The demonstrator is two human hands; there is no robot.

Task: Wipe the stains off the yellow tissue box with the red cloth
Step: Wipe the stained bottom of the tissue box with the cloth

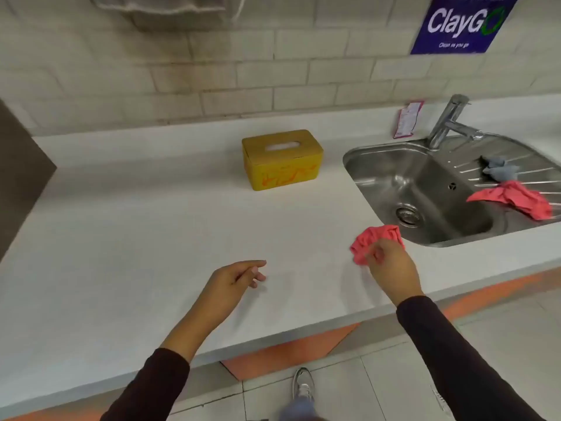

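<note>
White counter (136,238) under a tiled wall, cloth in hand, box not yet touched.

L to R: left hand (233,279) hovers loose and empty over the counter, fingers half-curled; yellow tissue box (282,159) sits further back near the wall, orange scribble stains on its front face; right hand (391,265) pinches a bunched red cloth (373,241) by the sink (425,183) edge, well apart from the box. Best bet imo: steady the box w/ the free hand, press a flat fold of cloth on the front face, rub along the marks. A second red cloth (516,200) lies on the drainer. Blue wall sign (461,22) reads "ClayGo", "Clean as you go" below.
</note>
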